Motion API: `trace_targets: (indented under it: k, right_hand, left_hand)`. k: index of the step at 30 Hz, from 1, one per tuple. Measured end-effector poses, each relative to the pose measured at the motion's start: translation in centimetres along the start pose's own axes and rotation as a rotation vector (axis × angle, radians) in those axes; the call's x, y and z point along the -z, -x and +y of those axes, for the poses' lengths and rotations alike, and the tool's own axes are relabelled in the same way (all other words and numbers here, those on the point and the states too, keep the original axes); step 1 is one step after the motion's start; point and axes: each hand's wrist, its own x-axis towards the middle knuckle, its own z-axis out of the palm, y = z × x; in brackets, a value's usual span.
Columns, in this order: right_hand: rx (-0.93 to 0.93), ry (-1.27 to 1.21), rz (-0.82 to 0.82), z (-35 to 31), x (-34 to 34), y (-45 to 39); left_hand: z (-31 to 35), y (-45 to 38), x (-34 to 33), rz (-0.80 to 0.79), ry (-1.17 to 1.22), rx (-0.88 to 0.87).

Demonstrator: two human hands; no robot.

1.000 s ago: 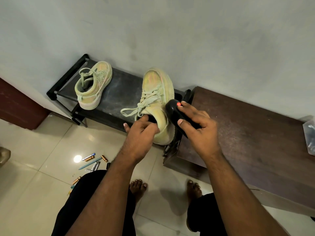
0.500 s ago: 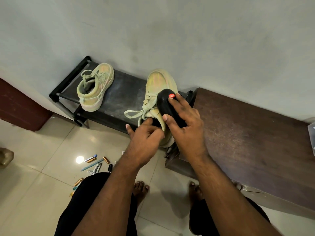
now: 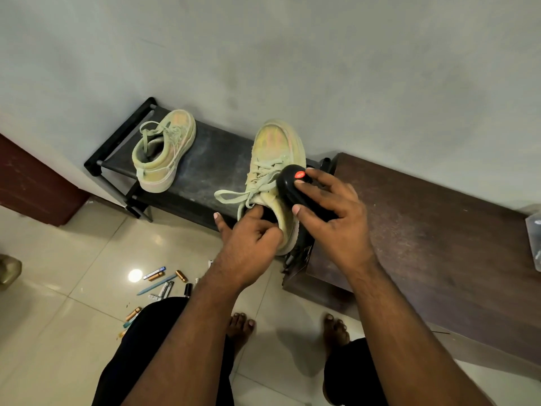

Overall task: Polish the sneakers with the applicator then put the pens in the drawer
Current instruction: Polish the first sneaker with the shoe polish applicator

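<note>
Two sneakers in my head view, both pale green. Far-left sneaker [image 3: 164,150] sits on the black rack [image 3: 210,168], heel toward me, laces loose. The held sneaker [image 3: 276,148] is at the rack's right end, toe pointing at the wall [image 3: 292,54]. My left hand [image 3: 248,244] grips it at the heel, fingers curled into the collar opening. My right hand [image 3: 333,218] grips the black applicator [image 3: 292,186], thumb on its near side, fingers over the top; the applicator lies against the sneaker's right side by the laces. Red sticker on the applicator's far end, text unreadable. Brown bench [image 3: 424,230] stands just right of the rack, touching or nearly so, can't tell which. Pens [image 3: 164,281] are scattered on the tile floor [image 3: 58,317] at near left, well apart from the rack, mixed with small gold-coloured cylinders I can't identify. Bare feet on the floor below my arms. Dark red panel at far left edge. A clear plastic thing sits at the bench's right edge, cropped.
</note>
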Motion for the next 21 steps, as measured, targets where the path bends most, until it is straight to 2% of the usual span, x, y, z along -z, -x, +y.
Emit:
trace_targets:
  k: [2,6,10,14,18,21]
  right_hand:
    - [0.102,0.04,-0.051,-0.2,-0.4,0.1]
    - [0.022,0.089,-0.003,0.3,0.0,-0.3]
    - [0.119,0.1,-0.037,-0.1,-0.4,0.2]
    - [0.001,0.054,0.018,0.3,-0.1,0.1]
    - [0.049,0.024,-0.016,0.0,-0.6,0.7]
    - [-0.093,-0.018,0.051,0.8,-0.2,0.3]
  left_hand:
    - [0.1,0.0,-0.1,-0.002,-0.017,-0.002]
    - [0.2,0.0,-0.2,0.002,-0.046,-0.007]
    - [0.2,0.0,-0.1,0.014,-0.055,-0.02]
    - [0.2,0.1,-0.1,0.011,-0.064,-0.016]
    - [0.2,0.0,-0.1,0.007,-0.07,-0.026]
    - [0.3,0.0,-0.1,-0.001,-0.079,-0.019]
